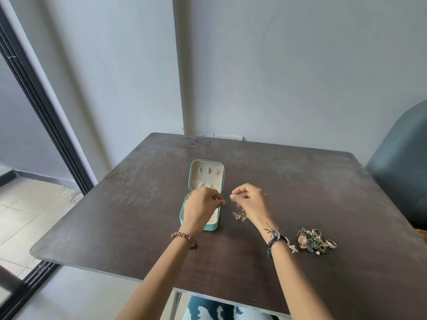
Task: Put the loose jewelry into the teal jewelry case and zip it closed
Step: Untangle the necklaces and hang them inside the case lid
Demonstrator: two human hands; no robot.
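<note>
The teal jewelry case (206, 175) lies open on the dark table (300, 181), its cream lid lying flat behind the base. My left hand (199, 210) hovers over the case's base and hides most of it, fingertips pinched together. My right hand (250, 202) is just right of the case, also pinching. A thin chain seems to run between the two hands, too fine to see clearly. A small gold pendant piece (239, 215) lies on the table below my right hand. A pile of loose rings and brooches (315, 241) sits at the right.
The table's front edge runs near my forearms, with my knees below it. A teal chair (402, 167) stands at the right. A grey wall is behind, and a glass door frame (46, 125) at the left.
</note>
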